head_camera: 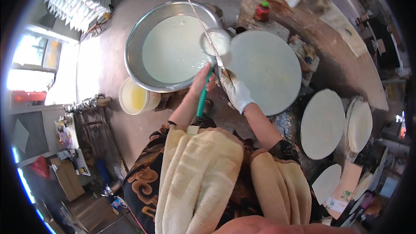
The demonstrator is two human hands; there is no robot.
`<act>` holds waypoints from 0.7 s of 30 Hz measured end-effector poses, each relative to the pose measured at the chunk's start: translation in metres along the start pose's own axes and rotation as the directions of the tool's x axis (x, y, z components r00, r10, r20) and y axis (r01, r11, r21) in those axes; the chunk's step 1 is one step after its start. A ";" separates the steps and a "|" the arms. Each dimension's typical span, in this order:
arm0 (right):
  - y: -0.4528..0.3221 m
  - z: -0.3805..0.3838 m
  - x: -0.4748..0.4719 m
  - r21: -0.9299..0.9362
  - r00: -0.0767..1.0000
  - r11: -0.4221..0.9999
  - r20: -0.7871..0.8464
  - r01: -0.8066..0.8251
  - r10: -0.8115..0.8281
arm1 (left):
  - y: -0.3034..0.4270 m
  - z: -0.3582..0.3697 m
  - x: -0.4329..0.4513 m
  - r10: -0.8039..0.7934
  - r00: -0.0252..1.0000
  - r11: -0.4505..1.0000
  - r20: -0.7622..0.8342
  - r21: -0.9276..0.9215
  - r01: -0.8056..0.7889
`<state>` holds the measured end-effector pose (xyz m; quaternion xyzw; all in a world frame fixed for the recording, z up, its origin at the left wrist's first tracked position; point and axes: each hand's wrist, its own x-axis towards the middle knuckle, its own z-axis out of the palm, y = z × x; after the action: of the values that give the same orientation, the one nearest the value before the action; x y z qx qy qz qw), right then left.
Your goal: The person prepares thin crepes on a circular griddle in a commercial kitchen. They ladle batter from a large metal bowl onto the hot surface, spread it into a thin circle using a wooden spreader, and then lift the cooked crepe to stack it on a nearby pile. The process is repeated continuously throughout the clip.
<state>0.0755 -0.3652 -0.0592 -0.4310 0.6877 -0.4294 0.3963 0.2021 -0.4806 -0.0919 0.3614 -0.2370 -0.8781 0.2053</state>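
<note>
My bare left hand point(203, 79) is closed round the green handle point(202, 99) of a ladle. The ladle's round bowl point(216, 42), full of whitish batter, is over the right rim of a large metal basin point(131, 50). Pale liquid batter point(172, 50) fills much of that basin. My right hand point(234, 91), in a stained white knit glove, grips a long thin batter-coated stick point(209, 37), which slants up across the ladle's bowl and the basin. Just right of the glove lies a large round griddle plate point(265, 71) with a pale surface.
A white bucket point(125, 96) with yellow liquid stands below the basin. Beyond the griddle are a red jar with a green lid point(262, 11) and a curved board point(328, 42). Round pale sheets point(322, 123) are at the right. A crowded workbench point(73, 136) stands at the left.
</note>
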 end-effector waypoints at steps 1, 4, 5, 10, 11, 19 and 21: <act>-0.004 0.017 0.022 -0.097 0.997 0.995 -0.080 0.009 -0.017 | 0.027 -0.033 0.012 0.013 0.997 1.000 -0.072 0.020 -0.011; -0.054 0.036 0.069 -0.537 0.987 0.838 0.055 -0.098 0.151 | 0.072 -0.171 0.045 0.213 0.870 0.933 -0.445 0.357 -0.046; -0.059 0.045 0.082 -0.651 0.974 0.751 0.076 -0.113 0.212 | 0.076 -0.228 0.054 0.207 0.830 0.928 -0.518 0.372 0.001; -0.019 0.096 0.116 -0.728 0.876 0.682 0.279 -0.075 0.394 | 0.111 -0.311 0.076 0.308 0.829 0.275 -0.466 0.878 0.392; -0.036 0.090 0.122 -0.644 0.829 0.736 0.281 -0.210 0.483 | 0.111 -0.305 0.077 0.293 0.825 0.343 -0.483 0.858 0.381; 0.000 0.131 0.081 -0.206 0.819 0.846 0.220 -0.492 0.530 | 0.086 -0.282 0.143 -0.198 0.916 0.951 -0.349 0.158 0.265; -0.008 0.126 0.071 -0.075 0.849 0.867 0.175 -0.493 0.498 | 0.103 -0.252 0.141 -0.111 0.954 0.974 -0.280 0.159 0.160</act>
<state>0.1707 -0.4652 -0.1042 -0.2834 0.7403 -0.2608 0.5510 0.3139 -0.7056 -0.2675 0.5097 -0.2597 -0.8080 0.1413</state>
